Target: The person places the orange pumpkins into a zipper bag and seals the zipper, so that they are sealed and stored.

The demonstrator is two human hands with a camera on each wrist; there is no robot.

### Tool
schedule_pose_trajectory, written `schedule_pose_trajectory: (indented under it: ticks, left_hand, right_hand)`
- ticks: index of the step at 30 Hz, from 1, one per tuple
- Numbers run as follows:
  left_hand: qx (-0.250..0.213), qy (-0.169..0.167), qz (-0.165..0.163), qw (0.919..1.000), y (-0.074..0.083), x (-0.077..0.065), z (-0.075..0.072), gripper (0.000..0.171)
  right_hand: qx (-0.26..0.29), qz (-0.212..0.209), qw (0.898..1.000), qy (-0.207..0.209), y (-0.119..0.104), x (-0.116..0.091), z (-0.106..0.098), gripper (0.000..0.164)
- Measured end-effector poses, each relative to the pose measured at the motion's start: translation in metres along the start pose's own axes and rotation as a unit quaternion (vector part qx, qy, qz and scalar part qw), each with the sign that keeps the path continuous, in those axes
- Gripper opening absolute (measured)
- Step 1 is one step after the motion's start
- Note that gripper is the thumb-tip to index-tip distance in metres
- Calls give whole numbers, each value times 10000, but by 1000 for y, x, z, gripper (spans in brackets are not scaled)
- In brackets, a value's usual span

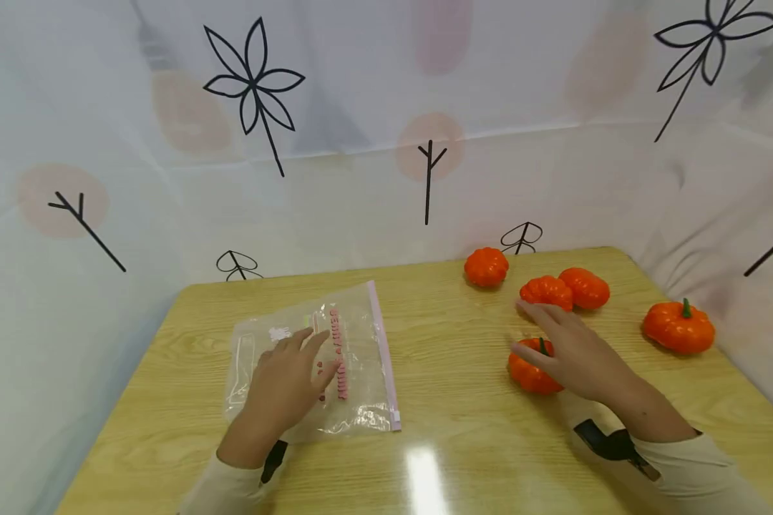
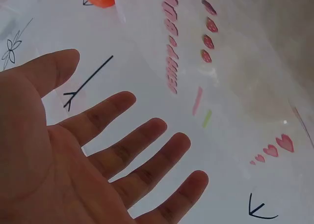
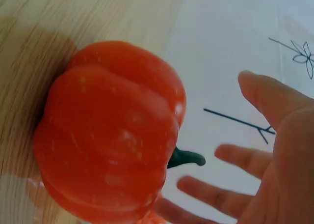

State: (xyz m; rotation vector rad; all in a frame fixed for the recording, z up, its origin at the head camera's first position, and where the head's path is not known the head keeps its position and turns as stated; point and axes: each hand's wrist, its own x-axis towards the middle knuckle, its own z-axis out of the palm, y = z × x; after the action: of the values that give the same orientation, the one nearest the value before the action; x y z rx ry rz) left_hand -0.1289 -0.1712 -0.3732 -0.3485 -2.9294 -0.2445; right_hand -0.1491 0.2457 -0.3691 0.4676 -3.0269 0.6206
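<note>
A clear plastic zip bag (image 1: 361, 386) with a pink slider strip and pink printed lettering lies flat on the left of the table. Over its middle is my left hand (image 1: 290, 386), fingers spread and gripping nothing; the left wrist view has the bag's printed hearts and strawberries beyond the fingertips. On the right, a small orange toy pumpkin (image 1: 530, 373) with a green stem sits under my right hand (image 1: 576, 350). That hand's fingers are extended and hold nothing. Seen from the right wrist, the pumpkin (image 3: 113, 135) is large, its stem pointing toward the fingers.
Behind the right hand stand a ribbed orange pumpkin (image 1: 545, 292) and a smoother orange one (image 1: 586, 287), side by side. Another pumpkin (image 1: 486, 267) is near the back edge, and one (image 1: 678, 327) near the right edge. A patterned white cloth (image 1: 361, 207) hangs behind the wooden table (image 1: 451, 343).
</note>
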Motion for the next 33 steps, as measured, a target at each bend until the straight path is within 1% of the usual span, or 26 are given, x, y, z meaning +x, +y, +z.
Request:
schedule_pose_trajectory:
  ticks: [2,5,8,12,16,21,27,31,33]
  left_hand:
    - [-42,-68,14,10000,6,-2,4,52]
    - [-52,-219,58,9997,10,-5,10,54]
    - [4,-436,111,9990,11,-7,16,58]
    - [7,-733,212,9971,12,-8,24,63]
    - [-169,-961,240,9949,12,-10,31,64]
    - [-312,-944,308,9946,13,-13,36,63]
    - [-397,-956,352,9940,15,-13,37,60]
    - [-357,-957,423,9939,17,-13,39,61]
    - [-305,-950,438,9940,18,-12,40,62]
  right_hand:
    - [40,-33,9999,-147,3,-1,-1,76]
    - [135,-170,9991,-361,7,-1,-2,75]
    - [289,-326,9978,-503,10,-1,-2,79]
    - [319,-470,9959,-704,14,0,1,81]
    - [331,-523,9940,-897,16,0,5,81]
    - [461,-460,9930,-985,15,-1,10,84]
    - [552,-488,9934,-882,13,-3,13,93]
    - [608,-515,9936,-807,12,-3,15,102]
    - [628,-476,9937,-801,12,-1,15,103]
